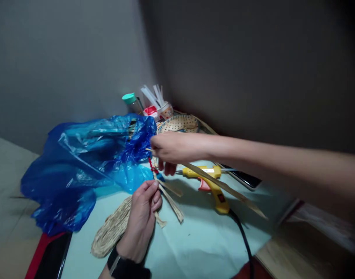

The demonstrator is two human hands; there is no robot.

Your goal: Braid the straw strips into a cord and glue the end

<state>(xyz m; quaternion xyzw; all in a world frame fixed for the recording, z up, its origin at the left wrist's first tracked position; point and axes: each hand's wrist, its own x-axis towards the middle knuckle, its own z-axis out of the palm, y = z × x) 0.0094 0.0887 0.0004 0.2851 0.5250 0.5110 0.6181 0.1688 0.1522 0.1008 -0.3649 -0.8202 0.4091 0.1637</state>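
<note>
My left hand (143,206), with a dark band on its wrist, pinches a pale straw braid (156,177). Several loose straw ends (174,205) fan out from it, and a red tie (152,165) is wound near its top. Above it, my right hand (169,148) is closed round a long flat straw strip (232,192) that trails to the lower right. A coiled oval of braided straw (112,228) lies beside my left wrist. Just right of my hands rests a yellow glue gun (213,182) with a pink trigger.
A crumpled blue plastic bag (87,155) covers the left of the pale table (189,248). Behind stand a teal-lidded jar (130,100), a cup (166,111) of glue sticks and a woven straw piece (181,123). A phone (247,180) lies right; a black cord (243,236) runs forward.
</note>
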